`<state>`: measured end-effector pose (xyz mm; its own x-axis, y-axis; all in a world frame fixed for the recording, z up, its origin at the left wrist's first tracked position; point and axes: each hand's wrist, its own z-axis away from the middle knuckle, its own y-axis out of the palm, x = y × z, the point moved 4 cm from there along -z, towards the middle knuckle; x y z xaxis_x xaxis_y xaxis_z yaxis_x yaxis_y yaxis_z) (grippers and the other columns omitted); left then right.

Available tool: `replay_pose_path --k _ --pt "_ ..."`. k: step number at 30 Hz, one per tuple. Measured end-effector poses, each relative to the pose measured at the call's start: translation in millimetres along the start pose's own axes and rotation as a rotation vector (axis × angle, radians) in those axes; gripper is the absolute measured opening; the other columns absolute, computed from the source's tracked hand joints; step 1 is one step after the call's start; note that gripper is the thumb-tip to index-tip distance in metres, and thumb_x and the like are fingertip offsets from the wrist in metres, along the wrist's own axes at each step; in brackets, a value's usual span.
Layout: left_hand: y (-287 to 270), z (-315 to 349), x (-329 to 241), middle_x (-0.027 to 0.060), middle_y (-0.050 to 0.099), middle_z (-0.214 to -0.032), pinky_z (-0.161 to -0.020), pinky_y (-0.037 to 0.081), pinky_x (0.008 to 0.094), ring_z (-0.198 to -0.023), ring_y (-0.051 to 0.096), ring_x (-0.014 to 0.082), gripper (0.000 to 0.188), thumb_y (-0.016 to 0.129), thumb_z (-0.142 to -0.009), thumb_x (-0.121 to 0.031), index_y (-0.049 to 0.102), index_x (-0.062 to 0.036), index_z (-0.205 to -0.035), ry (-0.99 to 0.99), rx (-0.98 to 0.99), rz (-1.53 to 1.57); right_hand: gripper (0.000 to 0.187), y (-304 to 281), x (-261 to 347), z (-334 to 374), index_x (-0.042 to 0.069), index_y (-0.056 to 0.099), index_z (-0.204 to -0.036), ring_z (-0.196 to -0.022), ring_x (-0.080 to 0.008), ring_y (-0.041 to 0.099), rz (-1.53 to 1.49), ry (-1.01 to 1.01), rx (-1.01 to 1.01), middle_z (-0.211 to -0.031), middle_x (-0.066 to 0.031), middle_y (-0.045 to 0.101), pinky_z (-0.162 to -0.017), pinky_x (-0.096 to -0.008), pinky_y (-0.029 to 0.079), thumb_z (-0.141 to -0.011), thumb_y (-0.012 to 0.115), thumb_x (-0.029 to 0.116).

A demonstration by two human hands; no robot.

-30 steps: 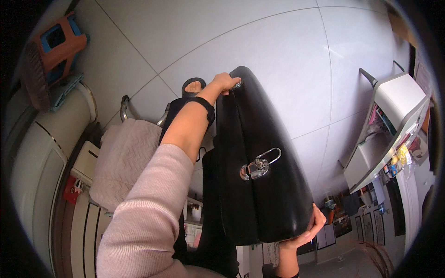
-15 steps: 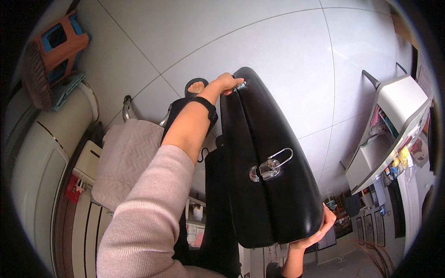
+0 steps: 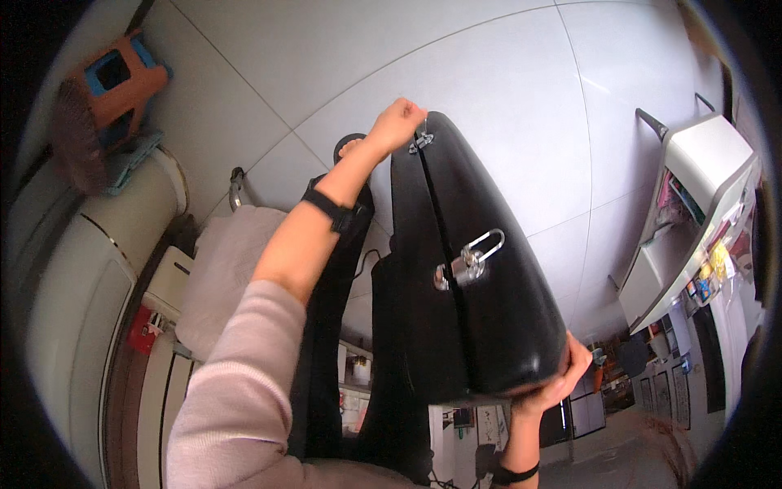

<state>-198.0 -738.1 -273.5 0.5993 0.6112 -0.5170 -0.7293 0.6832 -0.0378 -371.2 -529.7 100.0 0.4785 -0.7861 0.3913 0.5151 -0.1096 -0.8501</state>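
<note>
A long black hard case [image 3: 501,326] stands in front of me, with a dark seam running along it between its two halves. The near metal latch [image 3: 468,265] is undone, its wire loop lying free over the right half. At the far end my left hand [image 3: 397,125] is closed, thumb and fingers pinching the raised wire loop of the far metal latch [image 3: 421,145]. My right hand [image 3: 558,379] wraps round the near right corner of the case, its fingertips partly hidden beneath. A black band circles each wrist.
A padded chair [image 3: 232,265] stands to the left, near an orange and blue stool [image 3: 126,77]. A white shelf unit [image 3: 700,163] with things on it stands at the right. Large pale floor tiles [image 3: 456,61] spread beyond the case.
My left hand has moved up and away from the far latch body, which now shows, with its loop raised. The near end of the case has shifted slightly up in the view.
</note>
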Motion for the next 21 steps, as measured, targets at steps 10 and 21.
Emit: replay_pose_path --k 10,21 --pt "38 238 -82 0.0175 0.055 -0.09 -0.083 0.04 0.0424 -0.096 0.05 0.0354 0.027 0.047 -0.091 -0.023 0.058 -0.0005 -0.1 0.712 0.443 -0.336 0.063 -7 25 -11 -0.001 0.049 -0.117 -0.101 -0.0359 0.05 0.133 -0.411 -0.068 -0.111 -0.0214 0.052 -0.087 -0.0439 0.034 -0.087 0.035 0.052" --pt "40 302 -121 0.0109 0.056 -0.083 -0.087 0.035 0.041 -0.087 0.05 0.0279 0.023 0.053 -0.084 -0.025 0.061 -0.003 -0.083 0.715 0.469 -0.424 0.095 -18 41 -8 0.005 0.041 -0.132 -0.112 -0.0323 0.048 0.096 -0.61 0.158 -0.13 -0.0165 0.046 -0.093 -0.0445 0.036 -0.048 0.083 0.021"
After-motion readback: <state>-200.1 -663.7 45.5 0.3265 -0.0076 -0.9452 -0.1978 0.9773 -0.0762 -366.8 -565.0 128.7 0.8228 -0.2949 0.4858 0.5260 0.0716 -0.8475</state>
